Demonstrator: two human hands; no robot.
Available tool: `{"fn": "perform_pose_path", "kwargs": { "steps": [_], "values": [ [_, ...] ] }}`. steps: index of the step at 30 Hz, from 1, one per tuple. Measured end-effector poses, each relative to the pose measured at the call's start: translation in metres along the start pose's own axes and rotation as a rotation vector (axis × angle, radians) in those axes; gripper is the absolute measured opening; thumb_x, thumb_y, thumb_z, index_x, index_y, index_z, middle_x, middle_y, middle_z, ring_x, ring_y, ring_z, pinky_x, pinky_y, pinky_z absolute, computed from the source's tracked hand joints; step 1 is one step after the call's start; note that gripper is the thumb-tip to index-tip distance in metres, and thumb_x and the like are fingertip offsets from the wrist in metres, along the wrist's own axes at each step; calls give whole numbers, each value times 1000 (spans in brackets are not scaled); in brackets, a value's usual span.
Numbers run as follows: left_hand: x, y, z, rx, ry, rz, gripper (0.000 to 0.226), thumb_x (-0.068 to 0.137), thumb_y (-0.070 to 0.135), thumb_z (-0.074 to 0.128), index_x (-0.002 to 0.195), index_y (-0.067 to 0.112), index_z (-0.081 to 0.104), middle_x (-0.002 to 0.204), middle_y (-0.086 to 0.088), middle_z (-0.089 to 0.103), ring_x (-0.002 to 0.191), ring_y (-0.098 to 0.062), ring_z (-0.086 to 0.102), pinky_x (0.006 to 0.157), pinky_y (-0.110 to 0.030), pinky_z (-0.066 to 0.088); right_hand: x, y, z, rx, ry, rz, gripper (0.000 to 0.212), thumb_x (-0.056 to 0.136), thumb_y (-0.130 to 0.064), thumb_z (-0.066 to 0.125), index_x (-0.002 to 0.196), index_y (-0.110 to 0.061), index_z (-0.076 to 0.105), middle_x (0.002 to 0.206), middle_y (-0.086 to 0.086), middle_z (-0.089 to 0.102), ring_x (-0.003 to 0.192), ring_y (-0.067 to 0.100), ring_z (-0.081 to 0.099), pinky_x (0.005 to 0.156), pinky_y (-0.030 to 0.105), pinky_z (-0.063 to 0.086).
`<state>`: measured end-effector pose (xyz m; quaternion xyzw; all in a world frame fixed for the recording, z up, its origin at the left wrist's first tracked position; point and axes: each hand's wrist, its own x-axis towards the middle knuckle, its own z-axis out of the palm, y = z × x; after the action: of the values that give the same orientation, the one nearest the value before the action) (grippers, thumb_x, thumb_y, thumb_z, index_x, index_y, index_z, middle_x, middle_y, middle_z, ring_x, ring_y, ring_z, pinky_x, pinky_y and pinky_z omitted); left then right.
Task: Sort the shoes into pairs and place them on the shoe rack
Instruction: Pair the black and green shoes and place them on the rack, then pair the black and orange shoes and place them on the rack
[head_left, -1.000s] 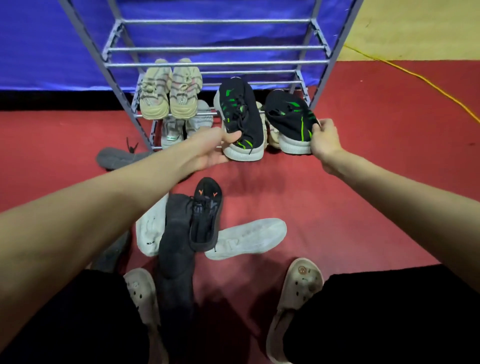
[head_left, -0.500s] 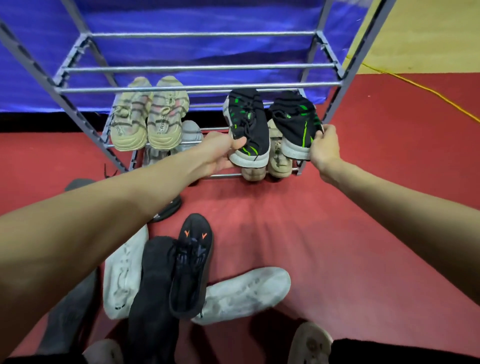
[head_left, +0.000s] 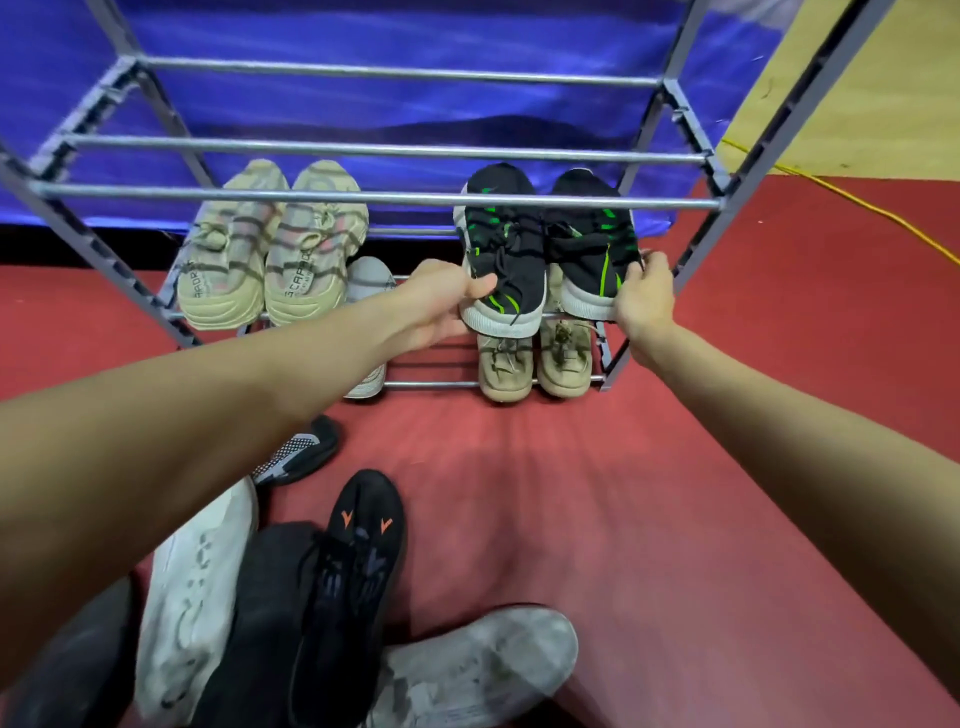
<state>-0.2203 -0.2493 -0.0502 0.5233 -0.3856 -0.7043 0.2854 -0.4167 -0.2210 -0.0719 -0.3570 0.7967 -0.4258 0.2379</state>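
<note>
Black-green shoes gripped, seemingly racked.

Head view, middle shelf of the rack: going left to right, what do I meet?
beige striped pair → left hand → left black-and-green shoe → right black-and-green shoe → right hand → rack's right post. Each hand grips the heel of its shoe.

Two pairs on shoe rack middle shelf (left, right); loose shoes on floor before rack.
</note>
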Motion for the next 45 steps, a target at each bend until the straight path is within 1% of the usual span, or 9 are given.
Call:
{"fn": "perform_pose_path", "kwargs": {
  "steps": [4, 8, 13, 19, 25, 32, 35, 39, 45],
  "values": [
    [10, 4, 5, 10, 2, 7, 15, 92, 2, 54, 85, 12, 63, 75, 1, 70, 65, -10, 65, 83, -32, 54, 6, 14, 1, 94, -35, 72, 35, 94, -8, 38, 123, 0, 55, 106, 8, 57, 97, 20, 49, 86, 26, 39],
    [18, 3, 14, -37, 1, -20, 15, 93, -1, 52, 87, 9, 61, 85, -4, 67, 75, -15, 64, 86, -36, 54, -4, 22, -1, 126, -126, 48, 44, 78, -33, 54, 117, -14, 57, 123, 10, 63, 119, 28, 54, 106, 42, 42],
    [26, -6, 23, -17, 25, -41, 14, 93, 0, 52, 86, 9, 60, 84, -5, 67, 72, -15, 64, 81, -35, 56, -14, 28, 0, -10, -173, -16, 87, 43, -44, 70, 124, -22, 44, 122, 11, 59, 116, 30, 56, 102, 45, 46],
    [28, -20, 21, 46, 22, -75, 13, 98, 12, 47, 107, 13, 56, 92, -6, 66, 83, -22, 65, 88, -49, 53, -16, 33, -4, -175, -228, -8, 103, 58, -40, 72, 145, -14, 24, 135, 7, 55, 126, 33, 49, 108, 44, 39],
    [18, -25, 18, 91, 52, -36, 30, 99, 29, 46, 123, 12, 53, 128, -13, 59, 114, -33, 59, 70, -45, 57, -32, 36, -4, -264, -178, -51, 87, 66, -23, 65, 142, -9, 26, 129, 14, 57, 119, 37, 54, 101, 45, 45],
    [-30, -35, 3, 217, 138, 76, 17, 96, 10, 42, 90, 18, 56, 78, 3, 56, 70, -11, 56, 66, -26, 51, -82, 33, -5, -431, -186, -48, 76, 78, -17, 61, 140, 5, 24, 139, 25, 42, 129, 42, 40, 108, 40, 34],
    [-60, -63, -20, 254, 162, 38, 17, 95, 11, 45, 107, 10, 57, 80, 0, 59, 74, -15, 60, 67, -28, 54, -121, 41, 5, -521, -317, -65, 62, 77, -16, 62, 130, 5, 38, 134, 26, 47, 126, 42, 44, 105, 39, 37],
    [-100, -115, -63, 335, 197, -27, 15, 92, 11, 50, 81, 17, 58, 77, 1, 59, 66, -10, 57, 59, -23, 51, -182, 57, 26, -668, -603, -125, 61, 83, -17, 62, 132, 7, 34, 135, 29, 42, 128, 44, 40, 107, 41, 35],
    [-175, -196, -130, 423, 316, -156, 23, 89, 2, 46, 78, 19, 57, 72, 1, 59, 64, -14, 55, 58, -25, 46, -263, 81, 47, -653, -819, -100, 59, 85, -13, 57, 135, 6, 32, 137, 27, 41, 131, 40, 39, 109, 40, 35]
  ]
}}
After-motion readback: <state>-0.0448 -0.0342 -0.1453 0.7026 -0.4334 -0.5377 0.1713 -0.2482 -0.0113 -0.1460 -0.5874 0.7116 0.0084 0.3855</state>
